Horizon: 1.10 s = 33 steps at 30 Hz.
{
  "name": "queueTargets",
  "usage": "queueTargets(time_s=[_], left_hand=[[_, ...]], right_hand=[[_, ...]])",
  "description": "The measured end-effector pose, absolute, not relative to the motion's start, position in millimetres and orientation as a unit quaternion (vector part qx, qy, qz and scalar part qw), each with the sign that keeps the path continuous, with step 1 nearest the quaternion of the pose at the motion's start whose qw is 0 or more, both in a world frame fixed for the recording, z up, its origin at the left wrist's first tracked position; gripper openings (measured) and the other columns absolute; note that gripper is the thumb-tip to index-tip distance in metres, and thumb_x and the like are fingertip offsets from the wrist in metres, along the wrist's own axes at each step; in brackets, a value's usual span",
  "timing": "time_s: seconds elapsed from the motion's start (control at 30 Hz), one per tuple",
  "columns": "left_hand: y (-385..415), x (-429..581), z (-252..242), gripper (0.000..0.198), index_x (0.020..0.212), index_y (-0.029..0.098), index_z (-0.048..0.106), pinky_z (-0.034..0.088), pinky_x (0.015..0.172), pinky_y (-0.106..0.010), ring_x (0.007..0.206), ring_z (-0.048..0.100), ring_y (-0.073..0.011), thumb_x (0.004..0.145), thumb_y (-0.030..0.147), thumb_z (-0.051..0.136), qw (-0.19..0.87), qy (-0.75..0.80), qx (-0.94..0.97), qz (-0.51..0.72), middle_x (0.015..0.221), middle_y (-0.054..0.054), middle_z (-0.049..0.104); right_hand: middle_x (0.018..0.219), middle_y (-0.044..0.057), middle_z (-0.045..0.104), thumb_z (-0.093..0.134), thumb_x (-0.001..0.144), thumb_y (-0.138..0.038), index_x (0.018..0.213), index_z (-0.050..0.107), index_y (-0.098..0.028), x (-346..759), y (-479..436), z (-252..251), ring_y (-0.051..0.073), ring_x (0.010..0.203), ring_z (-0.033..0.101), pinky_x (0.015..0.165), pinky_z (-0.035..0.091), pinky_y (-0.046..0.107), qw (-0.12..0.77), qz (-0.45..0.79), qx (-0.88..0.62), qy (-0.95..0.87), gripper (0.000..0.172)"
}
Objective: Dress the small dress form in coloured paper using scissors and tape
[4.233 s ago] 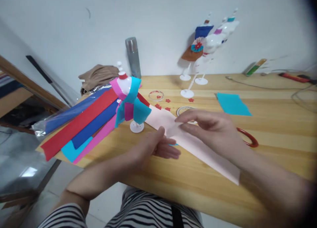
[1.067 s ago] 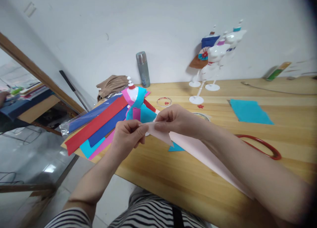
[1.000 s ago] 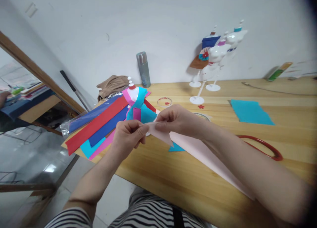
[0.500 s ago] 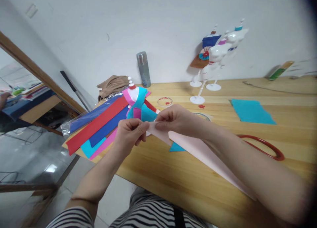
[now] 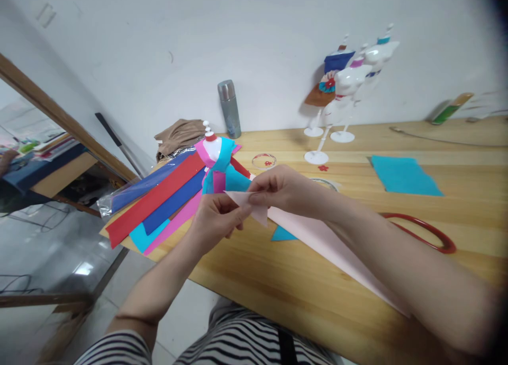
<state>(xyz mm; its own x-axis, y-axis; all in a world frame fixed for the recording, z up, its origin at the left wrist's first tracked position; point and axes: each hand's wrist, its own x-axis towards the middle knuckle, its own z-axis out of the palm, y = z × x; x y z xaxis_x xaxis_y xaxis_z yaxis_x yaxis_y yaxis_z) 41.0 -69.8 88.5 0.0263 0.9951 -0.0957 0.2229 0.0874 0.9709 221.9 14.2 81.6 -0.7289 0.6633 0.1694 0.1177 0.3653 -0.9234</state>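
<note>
A long pale pink sheet (image 5: 325, 243) runs from my hands down to the right across the wooden table (image 5: 301, 296). My left hand (image 5: 216, 219) pinches the sheet's near end from below. From above, my right hand (image 5: 278, 188) pinches the same end, which is folded into a small point. Just behind my hands stands a small white mannequin (image 5: 217, 164) dressed in cyan and pink pieces.
Red, blue, cyan and pink strips (image 5: 159, 198) lie at the table's left corner. A cyan sheet (image 5: 405, 175), red-handled scissors (image 5: 424, 231), a tape roll (image 5: 328, 183), a grey flask (image 5: 229, 108), a brown cloth (image 5: 178, 135) and three more mannequins (image 5: 349, 84) stand farther back.
The pink sheet's end has been lifted off the table since 4 s ago. In the last second my left hand slid lower under the folded tip; my right hand kept its pinch.
</note>
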Motion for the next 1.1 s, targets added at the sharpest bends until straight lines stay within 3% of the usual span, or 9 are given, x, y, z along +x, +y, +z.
queueTargets(time_s=[0.6, 0.97, 1.1], left_hand=[[-70.1, 41.7, 84.8, 0.039, 0.063, 0.015, 0.063, 0.017, 0.038, -0.020, 0.036, 0.037, -0.0027, 0.073, 0.046, 0.084, 0.499, 0.547, 0.487, 0.464, 0.047, 0.003, 0.055], [-70.7, 37.2, 80.6, 0.051, 0.060, 0.015, 0.061, 0.024, 0.038, -0.019, 0.038, 0.045, -0.0052, 0.080, 0.060, 0.075, 0.494, 0.522, 0.487, 0.496, 0.051, -0.001, 0.061], [-71.8, 36.9, 79.2, 0.043, 0.066, 0.014, 0.066, 0.023, 0.037, -0.019, 0.036, 0.042, -0.0046, 0.076, 0.054, 0.081, 0.543, 0.515, 0.455, 0.482, 0.049, 0.001, 0.059]], right_hand=[[0.066, 0.000, 0.067, 0.073, 0.081, -0.033, 0.077, 0.074, -0.018, 220.9, 16.5, 78.4, 0.014, 0.063, 0.063, 0.060, 0.050, 0.027, 0.263, 0.552, -0.244, -0.753, 0.015], [0.064, -0.001, 0.066, 0.068, 0.081, -0.027, 0.072, 0.071, -0.017, 222.4, 15.5, 82.7, 0.012, 0.060, 0.061, 0.057, 0.047, 0.024, 0.245, 0.517, -0.251, -0.781, 0.014], [0.069, 0.000, 0.068, 0.069, 0.084, -0.034, 0.085, 0.074, -0.018, 229.8, 16.3, 86.8, 0.013, 0.062, 0.064, 0.057, 0.052, 0.026, 0.262, 0.542, -0.224, -0.766, 0.017]])
